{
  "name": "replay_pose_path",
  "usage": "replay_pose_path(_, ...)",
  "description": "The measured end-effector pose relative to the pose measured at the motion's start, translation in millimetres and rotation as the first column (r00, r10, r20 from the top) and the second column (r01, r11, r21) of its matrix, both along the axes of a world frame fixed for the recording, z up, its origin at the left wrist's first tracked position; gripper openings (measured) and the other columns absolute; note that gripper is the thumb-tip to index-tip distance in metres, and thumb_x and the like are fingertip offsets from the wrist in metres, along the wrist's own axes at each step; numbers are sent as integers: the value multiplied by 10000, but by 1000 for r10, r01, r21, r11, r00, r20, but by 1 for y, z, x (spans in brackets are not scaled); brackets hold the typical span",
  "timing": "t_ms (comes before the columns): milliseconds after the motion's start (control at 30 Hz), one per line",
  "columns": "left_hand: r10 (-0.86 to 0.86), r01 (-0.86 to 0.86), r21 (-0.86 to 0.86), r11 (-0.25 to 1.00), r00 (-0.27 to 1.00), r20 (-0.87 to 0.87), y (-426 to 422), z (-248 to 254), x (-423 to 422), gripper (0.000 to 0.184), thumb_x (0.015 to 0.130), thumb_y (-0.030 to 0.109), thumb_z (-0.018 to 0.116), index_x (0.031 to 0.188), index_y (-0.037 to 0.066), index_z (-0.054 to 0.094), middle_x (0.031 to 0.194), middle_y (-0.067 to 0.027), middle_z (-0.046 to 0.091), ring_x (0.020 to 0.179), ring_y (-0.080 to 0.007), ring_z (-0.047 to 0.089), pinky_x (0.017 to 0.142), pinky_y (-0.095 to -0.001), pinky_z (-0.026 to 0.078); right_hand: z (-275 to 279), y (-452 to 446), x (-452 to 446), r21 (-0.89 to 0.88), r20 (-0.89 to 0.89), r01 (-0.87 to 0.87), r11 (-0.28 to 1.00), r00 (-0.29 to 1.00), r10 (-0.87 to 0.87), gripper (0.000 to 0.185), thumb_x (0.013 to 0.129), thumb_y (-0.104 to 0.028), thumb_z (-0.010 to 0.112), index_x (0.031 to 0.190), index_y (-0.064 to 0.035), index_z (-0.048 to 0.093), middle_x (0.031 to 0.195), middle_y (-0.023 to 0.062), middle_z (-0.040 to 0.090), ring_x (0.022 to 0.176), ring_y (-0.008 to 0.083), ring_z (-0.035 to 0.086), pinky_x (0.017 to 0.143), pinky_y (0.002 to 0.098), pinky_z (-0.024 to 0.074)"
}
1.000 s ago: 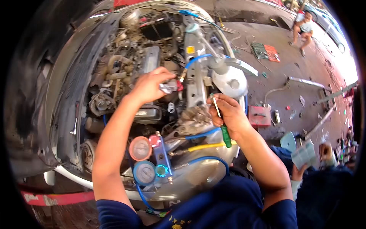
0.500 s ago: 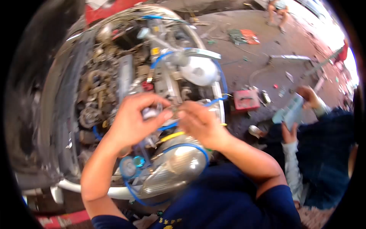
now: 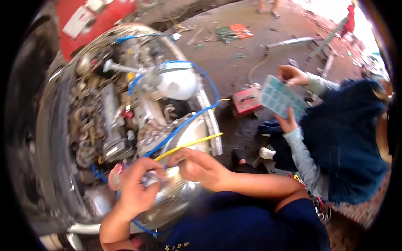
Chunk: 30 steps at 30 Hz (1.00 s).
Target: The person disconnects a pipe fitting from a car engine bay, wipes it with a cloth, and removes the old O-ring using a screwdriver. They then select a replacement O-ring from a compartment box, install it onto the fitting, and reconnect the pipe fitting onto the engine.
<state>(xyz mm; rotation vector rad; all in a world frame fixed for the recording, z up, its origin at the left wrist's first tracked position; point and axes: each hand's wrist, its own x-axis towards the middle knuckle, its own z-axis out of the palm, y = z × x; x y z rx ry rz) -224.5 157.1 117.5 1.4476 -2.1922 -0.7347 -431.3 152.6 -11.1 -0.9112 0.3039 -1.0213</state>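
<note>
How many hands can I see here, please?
4: the left hand and right hand near the headlight; the co-worker's upper hand and lower hand at the box. Only a far person's legs show, so other hands may be hidden.

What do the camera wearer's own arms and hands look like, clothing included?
The left hand and right hand are both ungloved, with nothing visible worn on the fingers or wrists, though blur hides fine detail. The forearms are uncovered. The wearer has a dark navy-blue, short-sleeved fabric shirt with small yellow markings on the front, too blurred to read.
</note>
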Motion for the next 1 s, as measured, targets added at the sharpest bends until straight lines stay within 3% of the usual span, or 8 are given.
replay_pose_path(167,195,-146,223,964,956,-220,44,-18,-14,93,961,-11,721,1038,29,686,905,-27,680,832,-109,627,778,-269,498,8,15,-7,95,-19,-173,980,984,176,112,1068,-62,700,1132,-31,613,870,-48,565,755,23,475,661,233,396)
replay_pose_path(500,443,-380,236,894,678,-587,93,-76,-26,138,997,-14,696,1132,15,692,1048,-50,691,975,-110,639,902,-272,498,7,10,-13,-62,-323,-210,976,929,180,77,1054,-40,697,1048,-21,623,814,-32,589,695,29,501,605,233,407)
replay_pose_path(567,448,-356,278,892,621,-643,99,-79,-20,203,1000,19,695,1203,6,700,1066,-43,695,975,-111,639,904,-279,498,9,-1,-13,-174,-439,-85,981,898,0,79,1032,-59,722,1013,-14,659,785,-2,637,703,56,556,628,259,454)
replay_pose_path(633,417,-355,235,905,623,-662,111,-83,-4,244,1000,62,679,1235,3,714,1045,-38,701,951,-108,636,884,-281,493,12,-24,-6,-376,-514,60,925,817,-262,97,1016,-78,737,1007,4,686,778,37,661,730,91,585,661,296,483)
replay_pose_path(700,399,-183,361,914,554,-731,122,-82,8,226,993,93,669,1187,0,740,1003,-52,711,894,-113,638,836,-286,493,-6,-61,7,-342,-573,138,930,753,-322,124,1015,-95,740,1019,15,683,783,62,667,717,110,585,666,316,491)
replay_pose_path(833,221,-57,250,967,680,-699,132,-73,16,207,934,115,745,1104,-2,754,906,-89,719,785,-177,677,716,-311,504,-16,-157,50,-470,-664,7,883,656,-359,149,1003,-124,738,1000,21,701,771,102,692,728,148,630,690,347,520)
replay_pose_path(867,153,-98,119,988,740,-655,129,-69,11,300,964,285,760,1049,-2,785,759,-79,683,622,-183,641,588,-325,451,-23,-180,67,-467,-699,-12,884,617,-361,197,985,-164,756,953,25,711,771,134,703,729,198,657,699,378,529)
replay_pose_path(1000,10,11,28,1000,739,-674,149,-67,25,302,905,248,827,1088,8,807,746,-76,700,619,-255,655,578,-375,467,-27,-247,118,-440,-860,-236,866,387,-332,325,919,-289,812,863,25,752,832,235,736,800,375,724,766,477,559)
